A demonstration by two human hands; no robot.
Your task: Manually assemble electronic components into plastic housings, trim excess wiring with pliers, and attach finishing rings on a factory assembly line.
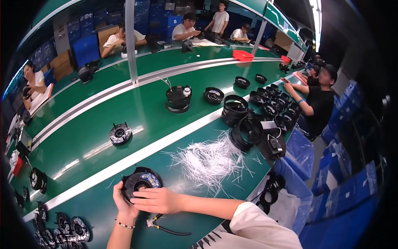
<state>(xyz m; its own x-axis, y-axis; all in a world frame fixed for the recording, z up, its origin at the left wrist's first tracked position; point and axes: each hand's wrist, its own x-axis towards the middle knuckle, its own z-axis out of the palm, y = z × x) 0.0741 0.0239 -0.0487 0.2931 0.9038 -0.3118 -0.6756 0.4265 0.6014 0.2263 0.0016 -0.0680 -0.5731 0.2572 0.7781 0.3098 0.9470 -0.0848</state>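
Note:
A round black plastic housing [132, 182] with a coloured circuit board inside is held above the near bench. My left hand [123, 202] wraps round its left rim, thumb up along the side. Across its lower part lies my right hand [155, 200], fingers pressed together and thumb near the centre opening. Whatever is under the right fingertips is hidden. Just below the hands, a pair of cutting pliers [169, 230] with black and yellow handles rests on the bench. To the right spreads a loose heap of thin white strips [209, 159] that look like cable ties.
Black ring housings [247, 132] stand beyond the strips, with several round parts [269, 108] behind. More parts [78, 228] crowd the lower left. A green conveyor [161, 124] carries spaced units past a metal rail. Blue bins [296, 182] line the right; co-workers [325, 83] sit around.

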